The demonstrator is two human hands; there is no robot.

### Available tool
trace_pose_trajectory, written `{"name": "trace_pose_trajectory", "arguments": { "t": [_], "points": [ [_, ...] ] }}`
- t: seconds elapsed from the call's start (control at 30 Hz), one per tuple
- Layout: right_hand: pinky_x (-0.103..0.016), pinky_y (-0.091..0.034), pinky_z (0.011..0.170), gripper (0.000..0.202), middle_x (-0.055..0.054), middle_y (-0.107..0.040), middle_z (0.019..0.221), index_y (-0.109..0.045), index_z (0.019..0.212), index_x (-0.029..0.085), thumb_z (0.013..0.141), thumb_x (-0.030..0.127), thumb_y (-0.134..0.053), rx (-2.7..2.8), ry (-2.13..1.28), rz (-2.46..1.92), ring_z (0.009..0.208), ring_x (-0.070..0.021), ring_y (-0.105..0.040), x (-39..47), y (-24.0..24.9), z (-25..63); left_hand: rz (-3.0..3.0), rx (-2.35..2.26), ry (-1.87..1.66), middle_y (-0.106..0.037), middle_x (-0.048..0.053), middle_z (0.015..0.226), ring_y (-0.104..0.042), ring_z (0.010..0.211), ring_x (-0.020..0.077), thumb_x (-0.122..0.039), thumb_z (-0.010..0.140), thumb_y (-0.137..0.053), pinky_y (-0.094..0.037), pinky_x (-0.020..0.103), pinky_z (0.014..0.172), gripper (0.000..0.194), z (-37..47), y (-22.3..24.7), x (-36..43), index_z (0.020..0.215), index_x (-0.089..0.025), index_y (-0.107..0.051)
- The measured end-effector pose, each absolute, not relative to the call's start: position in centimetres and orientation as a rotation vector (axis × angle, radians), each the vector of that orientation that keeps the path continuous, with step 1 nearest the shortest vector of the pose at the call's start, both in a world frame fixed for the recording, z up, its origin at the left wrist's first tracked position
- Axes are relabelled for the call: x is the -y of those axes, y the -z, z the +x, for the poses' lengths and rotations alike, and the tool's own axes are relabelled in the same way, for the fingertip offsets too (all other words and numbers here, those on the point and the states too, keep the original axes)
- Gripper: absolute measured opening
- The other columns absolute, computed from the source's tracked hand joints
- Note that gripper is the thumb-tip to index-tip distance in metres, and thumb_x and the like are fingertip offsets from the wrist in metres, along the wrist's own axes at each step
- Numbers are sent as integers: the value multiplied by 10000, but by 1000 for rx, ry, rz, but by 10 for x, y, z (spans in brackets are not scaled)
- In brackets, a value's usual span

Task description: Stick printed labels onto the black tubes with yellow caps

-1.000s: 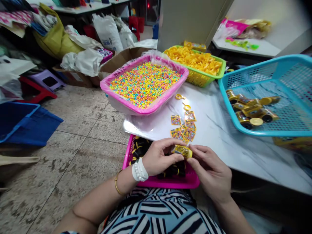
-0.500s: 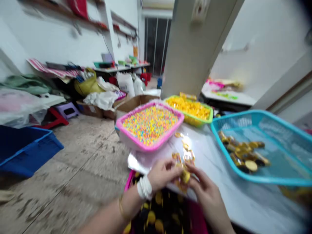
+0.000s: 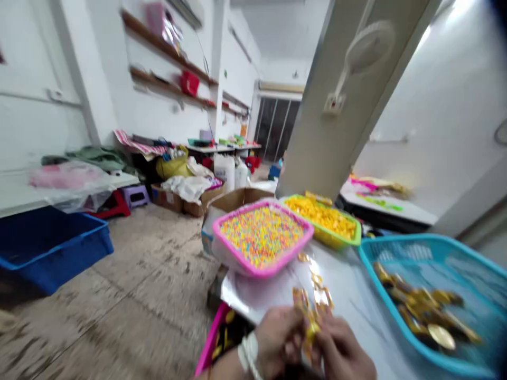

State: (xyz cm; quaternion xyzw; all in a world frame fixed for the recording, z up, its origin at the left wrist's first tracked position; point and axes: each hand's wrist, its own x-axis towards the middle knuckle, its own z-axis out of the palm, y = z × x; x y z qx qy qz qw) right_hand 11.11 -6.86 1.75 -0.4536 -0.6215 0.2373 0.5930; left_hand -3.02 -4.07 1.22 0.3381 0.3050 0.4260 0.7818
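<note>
A white-walled workroom with a worn stone-like floor (image 3: 146, 301) surrounds a pale, marbled table (image 3: 356, 301) that reaches forward from the hands. The left hand (image 3: 277, 338) and the right hand (image 3: 344, 351) meet over its near edge, fingertips pinching a small yellow piece (image 3: 312, 331) between them; blur hides its finer detail. Just beyond the fingers lie shiny printed packets (image 3: 322, 300). Farther ahead of the left hand, a pink tray (image 3: 234, 257) holds a broad bed of multicoloured little balls (image 3: 263, 235), with an open cardboard box (image 3: 233, 199) behind it. Ahead of the right hand and deeper in, a lime-green basket (image 3: 336, 241) is heaped with yellow pieces (image 3: 321, 215). To the right of the right hand, a light-blue basket (image 3: 469, 282) carries a loose pile of gold and dark items (image 3: 430, 309). Below and left of the left hand, a magenta basket (image 3: 210, 343) contains black-and-yellow parts (image 3: 227, 333); well apart, far left, stands a dark-blue bin (image 3: 65, 264)
</note>
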Motion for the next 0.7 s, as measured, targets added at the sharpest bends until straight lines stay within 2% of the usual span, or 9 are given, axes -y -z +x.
{"name": "trace_pose_trajectory", "arguments": {
  "t": [0.07, 0.1, 0.17, 0.2, 0.33, 0.4, 0.57, 0.7],
  "points": [
    [-289, -568, 536, 70, -33, -653, 800, -710, 750, 257, 820, 256, -708, 1360, -555, -1036, 706, -190, -677, 79, -14, 110, 605, -560, -868, -441, -38, 430, -256, 321, 32, -758, 598, -733, -175, 199, 356, 648, -32, -12, 49, 645, -143, -534],
    [-272, -560, 528, 35, -37, -648, 858, -731, 847, 256, 818, 246, -714, 1359, -597, -1024, 702, -170, -662, 82, -14, 110, 597, -543, -860, -449, -45, 428, -258, 320, 23, -704, 620, -763, -181, 189, 360, 617, -34, -12, 51, 666, -130, -542],
    [-251, -555, 526, 241, -52, -631, 986, -729, 1062, 281, 828, 225, -709, 1436, -708, -1029, 727, -147, -644, 84, -17, 112, 594, -522, -842, -450, -60, 420, -267, 312, 19, -632, 665, -783, -180, 179, 362, 565, -38, -13, 52, 716, -117, -557],
    [-244, -555, 531, 282, -56, -621, 1012, -723, 1105, 293, 836, 210, -701, 1487, -731, -1034, 754, -146, -641, 84, -18, 114, 581, -514, -827, -450, -64, 414, -272, 307, 20, -615, 685, -779, -181, 177, 360, 548, -40, -13, 53, 738, -114, -564],
    [-231, -544, 522, 206, -33, -597, 869, -760, 979, 277, 844, 142, -680, 1537, -587, -1024, 694, -125, -618, 89, -21, 119, 494, -427, -742, -499, -49, 444, -305, 311, 23, -552, 717, -780, -226, 180, 357, 497, -40, -11, 58, 778, -100, -583],
    [-235, -544, 509, 202, -25, -588, 861, -752, 976, 271, 846, 137, -675, 1495, -563, -1037, 643, -111, -601, 92, -20, 121, 519, -414, -738, -475, -60, 430, -284, 301, 16, -545, 712, -790, -205, 178, 337, 497, -37, -9, 60, 763, -96, -583],
    [-248, -582, 614, 293, -45, -612, 945, -741, 1074, 283, 822, 139, -705, 1599, -606, -1034, 814, -149, -639, 93, -19, 127, 546, -447, -742, -474, -77, 428, -289, 295, 14, -522, 716, -803, -193, 163, 324, 480, -29, -4, 60, 819, -109, -581],
    [-222, -547, 505, 294, -17, -596, 857, -751, 1019, 286, 809, 85, -703, 1560, -595, -1017, 663, -109, -609, 94, -15, 133, 464, -416, -670, -490, -62, 442, -302, 301, 11, -528, 688, -814, -210, 170, 331, 497, -25, -3, 59, 747, -105, -562]
  ]
}}
